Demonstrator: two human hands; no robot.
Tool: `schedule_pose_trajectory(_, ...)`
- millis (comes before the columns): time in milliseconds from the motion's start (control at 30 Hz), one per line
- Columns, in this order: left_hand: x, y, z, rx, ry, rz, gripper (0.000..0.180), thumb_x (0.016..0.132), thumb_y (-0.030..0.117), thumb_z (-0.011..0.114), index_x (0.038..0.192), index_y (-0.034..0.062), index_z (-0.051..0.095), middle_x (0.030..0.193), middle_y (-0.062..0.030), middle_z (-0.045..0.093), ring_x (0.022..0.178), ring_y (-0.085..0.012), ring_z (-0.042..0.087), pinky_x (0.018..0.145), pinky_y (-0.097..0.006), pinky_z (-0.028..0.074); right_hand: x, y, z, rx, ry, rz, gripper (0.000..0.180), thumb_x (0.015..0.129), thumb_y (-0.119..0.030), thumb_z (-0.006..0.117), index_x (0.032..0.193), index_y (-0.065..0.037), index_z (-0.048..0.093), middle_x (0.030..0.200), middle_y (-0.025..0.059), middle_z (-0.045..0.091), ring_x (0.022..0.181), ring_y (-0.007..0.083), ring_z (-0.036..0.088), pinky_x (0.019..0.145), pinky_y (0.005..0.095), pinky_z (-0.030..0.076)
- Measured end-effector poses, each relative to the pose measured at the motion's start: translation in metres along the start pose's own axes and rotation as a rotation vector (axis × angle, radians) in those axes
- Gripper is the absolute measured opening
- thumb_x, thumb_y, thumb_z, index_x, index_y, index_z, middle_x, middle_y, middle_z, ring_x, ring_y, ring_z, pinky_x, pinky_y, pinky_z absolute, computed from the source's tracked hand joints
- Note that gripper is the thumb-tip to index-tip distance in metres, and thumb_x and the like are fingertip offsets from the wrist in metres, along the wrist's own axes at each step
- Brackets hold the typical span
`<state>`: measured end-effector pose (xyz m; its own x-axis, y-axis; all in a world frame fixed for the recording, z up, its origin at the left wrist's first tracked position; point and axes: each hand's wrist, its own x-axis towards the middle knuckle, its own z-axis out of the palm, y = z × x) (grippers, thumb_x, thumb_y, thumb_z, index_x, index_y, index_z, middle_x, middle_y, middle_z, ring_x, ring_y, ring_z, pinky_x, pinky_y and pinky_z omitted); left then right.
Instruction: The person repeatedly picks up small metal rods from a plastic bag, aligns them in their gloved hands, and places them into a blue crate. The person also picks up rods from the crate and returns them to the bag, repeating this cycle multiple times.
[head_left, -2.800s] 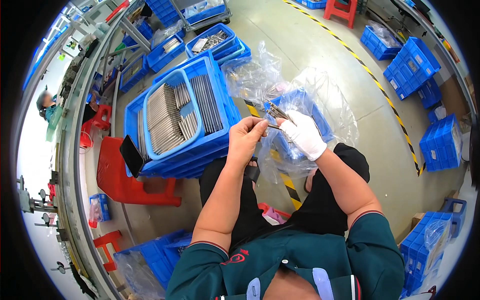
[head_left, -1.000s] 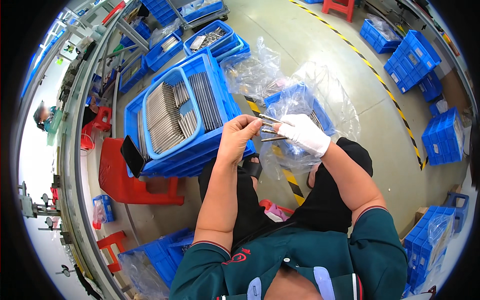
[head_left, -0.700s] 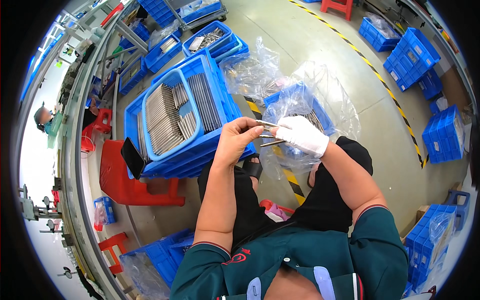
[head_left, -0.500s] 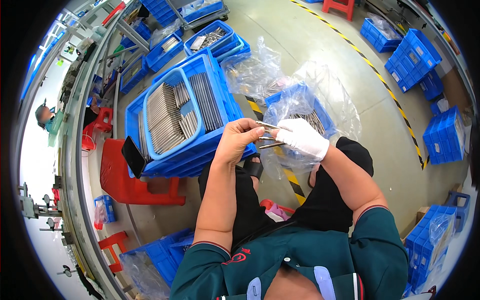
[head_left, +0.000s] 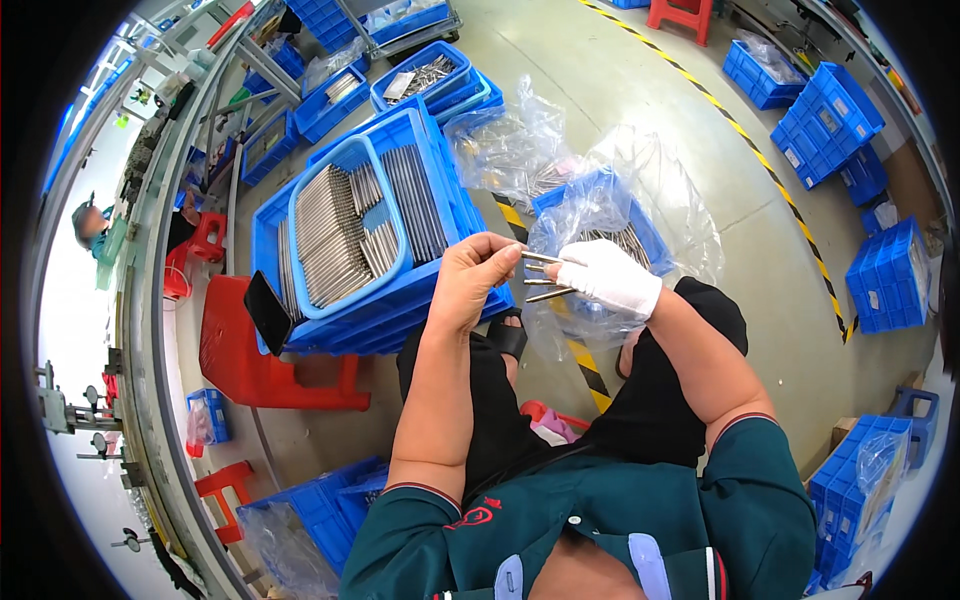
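Note:
Several slim metal rods (head_left: 545,296) stick out to the left from my gloved right hand (head_left: 607,280), which is closed round them. My bare left hand (head_left: 477,272) pinches the end of the uppermost rod between thumb and fingers. Left of my hands, a light blue tray (head_left: 300,200) holds dense rows of similar rods (head_left: 335,235), lying on a larger blue crate (head_left: 440,185) with darker rods (head_left: 411,200) along its right side. Below and beyond my right hand, a blue bin (head_left: 655,240) lined with clear plastic (head_left: 690,195) contains more loose rods, partly covered by the hand.
A dark flat device (head_left: 268,312) leans at the crate's near left corner, above a red stool (head_left: 235,345). Blue crates (head_left: 825,120) stack on the right beyond a yellow-black floor line (head_left: 745,130). Another person (head_left: 95,225) is at the far left.
My left fingers have drawn slightly left and away from the right hand's rods, and now hold only the top rod's end. The right hand stays nearly in place.

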<state>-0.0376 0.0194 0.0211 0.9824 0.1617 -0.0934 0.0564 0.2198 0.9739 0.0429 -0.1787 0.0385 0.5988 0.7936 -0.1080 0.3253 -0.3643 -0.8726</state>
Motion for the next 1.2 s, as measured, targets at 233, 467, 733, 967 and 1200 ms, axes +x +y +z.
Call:
schedule_pose_trajectory(233,-0.005,0.007,-0.008,0.162,-0.064,0.018,0.018,0.08,0.014,0.07,0.089,-0.0017,0.066,0.074,-0.0027,0.062,0.066,-0.0076,0.054,0.059,-0.02,0.041,-0.002,-0.008,0.0,-0.157,-0.026,-0.032,0.034,0.087,-0.035,0.054,0.082,-0.002,0.061,0.073,0.0179,0.058,0.068,0.0326,0.055,0.065,0.0391,0.043)
schedule_pose_trajectory(467,-0.007,0.008,-0.011,0.126,-0.093,-0.093,0.016,0.08,0.015,0.071,0.082,0.0009,0.065,0.069,-0.0017,0.06,0.061,-0.0062,0.051,0.056,-0.02,0.038,-0.006,-0.012,0.006,-0.149,0.019,0.013,0.028,0.087,-0.03,0.058,0.085,-0.002,0.063,0.073,0.0171,0.058,0.066,0.0302,0.057,0.063,0.0369,0.044)
schedule_pose_trajectory(733,-0.008,0.003,-0.007,-0.153,-0.134,-0.075,0.022,0.082,0.016,0.069,0.094,-0.0014,0.066,0.075,-0.0035,0.062,0.065,-0.008,0.053,0.06,-0.02,0.042,-0.005,-0.003,0.002,-0.011,-0.038,0.085,0.03,0.087,-0.029,0.058,0.083,0.0,0.061,0.07,0.0139,0.057,0.064,0.0237,0.055,0.062,0.0337,0.043)
schedule_pose_trajectory(967,-0.005,-0.008,-0.013,-0.448,-0.242,-0.166,0.017,0.085,0.012,0.066,0.092,-0.0026,0.063,0.073,-0.0057,0.06,0.061,-0.0096,0.052,0.054,-0.022,0.039,-0.005,-0.009,0.004,-0.084,-0.026,0.012,0.027,0.087,-0.027,0.058,0.083,-0.001,0.061,0.068,0.0154,0.057,0.061,0.0263,0.054,0.06,0.0348,0.043)
schedule_pose_trajectory(1200,0.001,-0.018,-0.009,-0.529,-0.22,-0.193,0.01,0.084,0.012,0.067,0.087,0.0037,0.062,0.078,-0.0045,0.06,0.065,-0.0101,0.052,0.055,-0.024,0.038,-0.006,-0.012,0.001,-0.097,0.013,-0.02,0.025,0.087,-0.026,0.058,0.082,-0.001,0.059,0.069,0.0175,0.055,0.061,0.0303,0.054,0.059,0.037,0.043)
